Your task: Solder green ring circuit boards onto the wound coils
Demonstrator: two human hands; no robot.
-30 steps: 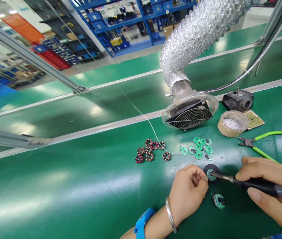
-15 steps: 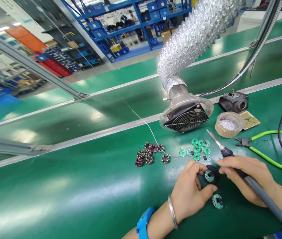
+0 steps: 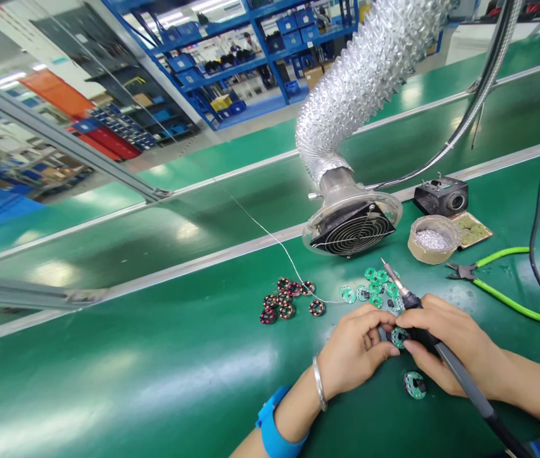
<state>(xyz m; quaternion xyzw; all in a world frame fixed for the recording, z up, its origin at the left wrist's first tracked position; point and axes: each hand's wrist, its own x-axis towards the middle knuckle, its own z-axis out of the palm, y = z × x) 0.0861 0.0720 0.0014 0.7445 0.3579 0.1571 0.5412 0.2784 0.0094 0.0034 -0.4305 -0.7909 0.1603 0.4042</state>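
Circuit board [image 3: 399, 338], iron tip [image 3: 390, 272] now off it, in pinch of left hand [image 3: 353, 343] and right hand [image 3: 458, 346]

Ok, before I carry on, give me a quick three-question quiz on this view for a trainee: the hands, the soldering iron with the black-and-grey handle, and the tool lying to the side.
1. Which hand grips the black-and-grey soldering iron?
2. True or false: its slim metal tip is touching the round green circuit board being held.
3. Fill in the blank: the metal ____ with two lime-green handles lie on the glossy green tabletop.

Key: 1. The right hand. 2. False. 3. Cutters.
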